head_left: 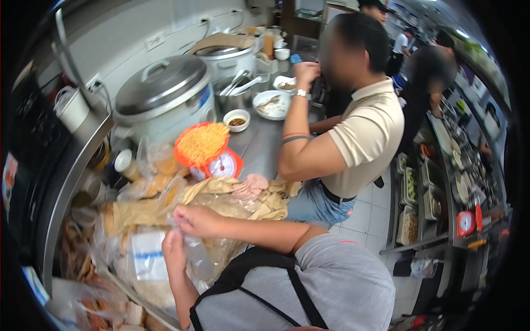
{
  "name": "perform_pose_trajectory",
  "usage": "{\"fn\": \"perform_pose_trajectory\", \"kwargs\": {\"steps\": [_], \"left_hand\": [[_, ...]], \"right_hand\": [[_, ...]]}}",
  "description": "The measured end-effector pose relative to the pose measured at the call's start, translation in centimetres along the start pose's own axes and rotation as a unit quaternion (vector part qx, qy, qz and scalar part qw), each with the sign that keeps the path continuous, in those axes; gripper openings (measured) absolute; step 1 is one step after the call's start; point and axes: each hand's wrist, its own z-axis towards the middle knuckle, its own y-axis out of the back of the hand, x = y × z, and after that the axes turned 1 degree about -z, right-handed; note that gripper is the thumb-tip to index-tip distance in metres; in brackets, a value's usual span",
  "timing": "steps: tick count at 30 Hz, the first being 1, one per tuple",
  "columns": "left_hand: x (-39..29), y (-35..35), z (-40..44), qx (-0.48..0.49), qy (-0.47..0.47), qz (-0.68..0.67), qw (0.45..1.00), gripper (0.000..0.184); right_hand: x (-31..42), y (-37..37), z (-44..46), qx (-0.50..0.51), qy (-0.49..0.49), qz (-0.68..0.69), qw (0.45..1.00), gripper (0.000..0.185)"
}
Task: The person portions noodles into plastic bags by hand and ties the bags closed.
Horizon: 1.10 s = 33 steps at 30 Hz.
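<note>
My right hand (197,220) is closed in a pinch on the top of a clear plastic bag (197,258). Just below it, my left hand (174,252) has its fingers pressed together at the same bag's edge. The bag hangs between both forearms; its contents, if any, are hard to make out. Beneath and around lie brown paper (130,217), more clear plastic and a white packet with a blue stripe (149,255). Beyond my hands, an orange kitchen scale (225,165) carries a heap of yellow noodle-like strands (202,144) in its orange pan.
A large lidded rice cooker (165,94) stands behind the scale. A sauce bowl (237,120), a white plate (271,105) and a pot with utensils (237,95) share the steel counter. At the right sits a person in a beige shirt (364,129); others work further back.
</note>
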Motion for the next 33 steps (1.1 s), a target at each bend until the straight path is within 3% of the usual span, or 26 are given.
{"fn": "perform_pose_trajectory", "kwargs": {"steps": [3,6,9,12,16,22,25,27,30,33], "left_hand": [[-0.6,-0.7,0.2,-0.071,-0.026,-0.121,0.990,0.017],[-1.5,-0.9,0.1,-0.038,-0.013,-0.023,0.999,0.013],[-3.1,-1.8,-0.5,0.011,-0.135,0.247,0.959,0.017],[-2.6,-2.7,-0.4,-0.014,-0.115,0.195,0.974,0.023],[-3.0,-2.5,-1.0,0.018,-0.073,0.091,0.993,0.014],[-2.6,-2.5,-1.3,-0.025,-0.042,-0.067,0.997,0.007],[-2.5,-1.7,-1.5,-0.072,-0.012,-0.257,0.964,0.005],[-4.2,-1.4,-2.0,-0.064,0.020,-0.416,0.907,0.005],[-3.1,-0.5,-1.4,0.060,-0.002,-0.470,0.880,0.010],[-3.2,-2.2,-1.7,-0.017,-0.004,-0.382,0.924,0.017]], "right_hand": [[0.0,0.7,-0.4,-0.024,-0.021,-0.072,0.997,0.015],[0.0,1.0,-0.8,-0.065,0.018,-0.102,0.992,0.015],[0.3,0.9,-1.1,-0.048,0.097,-0.101,0.989,0.017],[1.1,0.8,-1.6,-0.002,0.131,-0.115,0.985,0.019],[1.1,1.2,-2.3,0.003,0.150,-0.143,0.978,0.019],[1.3,1.2,-3.0,0.005,0.098,-0.121,0.988,0.020],[0.5,2.1,-3.0,-0.030,0.068,-0.134,0.988,0.021],[0.3,2.8,-3.0,-0.041,0.057,-0.152,0.986,0.019],[0.1,2.6,-2.9,-0.043,0.045,-0.165,0.984,0.018],[0.8,2.3,-2.7,-0.028,0.005,-0.127,0.991,0.016]]}}
